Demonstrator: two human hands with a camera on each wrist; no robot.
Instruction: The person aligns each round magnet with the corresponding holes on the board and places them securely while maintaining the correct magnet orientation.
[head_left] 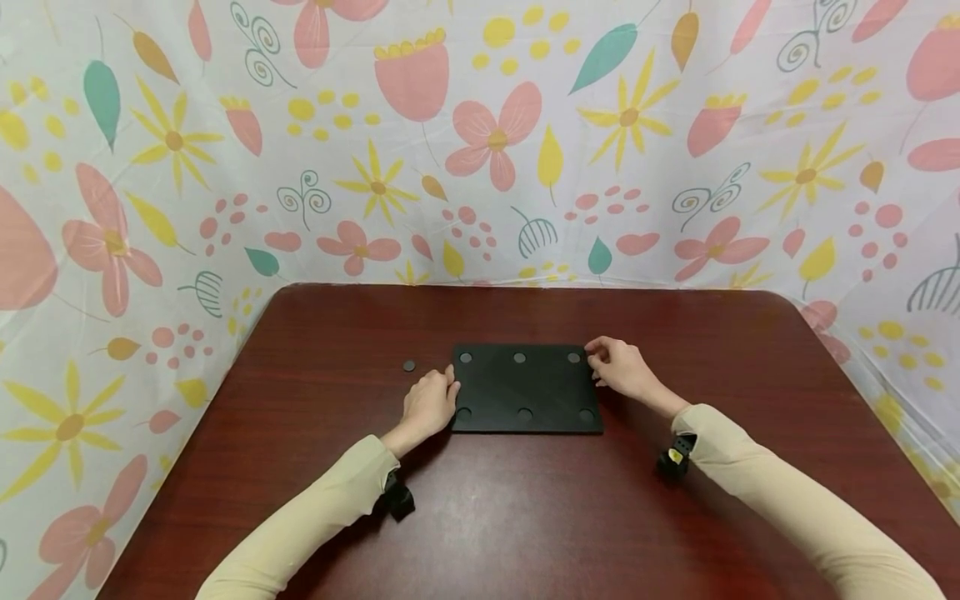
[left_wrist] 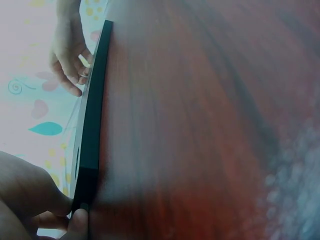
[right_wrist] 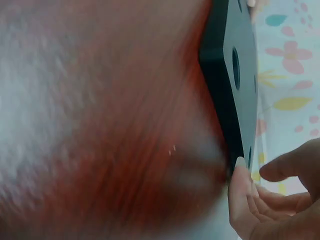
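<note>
A flat black rectangular board lies on the table, with two rows of round spots in its top face. The far-row spots look lighter grey; the near-row ones look like dark recesses. My left hand grips the board's left edge, thumb and fingers close around its corner in the left wrist view. At the far right corner, my right hand touches the edge with its fingertips; in the right wrist view one fingertip rests against the side face while another digit stands apart from the board. A small dark disc lies left of the board.
The reddish-brown wooden table extends around the board on all sides. A flower-patterned curtain hangs behind it and at both sides. Dark wrist-worn cameras hang beneath the beige sleeves.
</note>
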